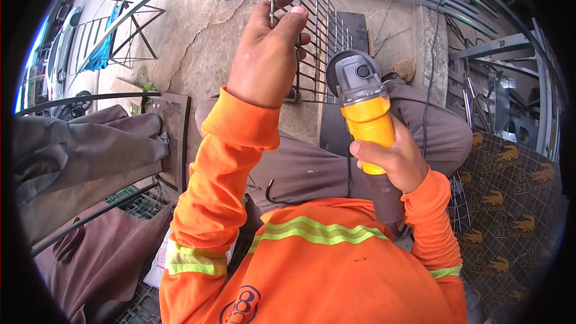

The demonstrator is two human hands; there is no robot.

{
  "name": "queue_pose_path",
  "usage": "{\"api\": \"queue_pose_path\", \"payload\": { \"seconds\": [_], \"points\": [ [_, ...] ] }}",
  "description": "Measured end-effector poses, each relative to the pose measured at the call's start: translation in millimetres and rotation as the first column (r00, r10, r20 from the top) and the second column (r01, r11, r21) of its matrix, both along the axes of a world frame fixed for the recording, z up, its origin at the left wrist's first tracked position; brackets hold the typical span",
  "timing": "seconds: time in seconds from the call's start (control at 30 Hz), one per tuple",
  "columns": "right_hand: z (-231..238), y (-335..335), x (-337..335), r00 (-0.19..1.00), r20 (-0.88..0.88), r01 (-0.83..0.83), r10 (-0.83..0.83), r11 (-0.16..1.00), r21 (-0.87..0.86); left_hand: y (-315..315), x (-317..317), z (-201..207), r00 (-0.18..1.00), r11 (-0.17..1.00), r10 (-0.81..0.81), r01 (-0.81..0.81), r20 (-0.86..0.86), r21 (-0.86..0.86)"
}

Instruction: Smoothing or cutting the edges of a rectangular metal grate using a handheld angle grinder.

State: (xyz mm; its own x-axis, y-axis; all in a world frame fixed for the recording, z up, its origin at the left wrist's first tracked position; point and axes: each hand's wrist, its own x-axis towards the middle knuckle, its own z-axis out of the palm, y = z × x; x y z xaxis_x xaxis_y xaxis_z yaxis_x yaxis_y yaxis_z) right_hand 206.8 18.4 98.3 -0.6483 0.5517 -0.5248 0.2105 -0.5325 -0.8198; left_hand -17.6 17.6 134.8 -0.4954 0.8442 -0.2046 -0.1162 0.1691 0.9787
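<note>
Orange shirt (324, 273) nearest; grinder (369, 126) at right, wire grid (317, 42) far and left of it.
Left grip (267, 54) pinches the grid's left edge; right grip (394, 159) wraps the grinder, whose long axis runs near to far, head (355, 73) just right of the grid; touching or not, I cannot tell.

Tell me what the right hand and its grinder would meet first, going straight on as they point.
Ahead of the right hand and grinder, likely the mesh's edge; depth is unclear.

Room just L of L grip (267, 51); wire mesh (316, 36), then grinder (369, 123), block way R.
</note>
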Motion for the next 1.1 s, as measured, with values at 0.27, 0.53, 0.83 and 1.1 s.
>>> {"api": "queue_pose_path", "payload": {
  "seconds": [0.27, 0.53, 0.83, 1.1],
  "points": [
    [5.5, 32.6, -11.2, 0.997, 0.059, -0.040, 0.039, 0.999, 0.010, 1.6, 3.4, 3.6, 0.996, 0.998, -0.041, 0.037, -0.073, -0.048],
    [2.1, -14.5, 16.5, 0.991, 0.015, -0.128, 0.131, 0.983, -0.129, -9.8, -27.9, -14.7, 0.999, 1.000, -0.002, 0.001, 0.039, 0.006],
    [-71.3, -58.6, 3.9, 0.649, -0.579, -0.292, -0.493, 0.542, -0.788, -15.1, -50.1, -19.1, 0.999, 0.991, -0.032, 0.035, 0.028, -0.128],
    [-98.0, -66.8, -17.5, 0.570, -0.626, -0.397, -0.532, 0.489, -0.777, -22.0, -54.2, -16.3, 1.000, 0.980, 0.023, -0.022, 0.003, -0.199]
  ]
}}
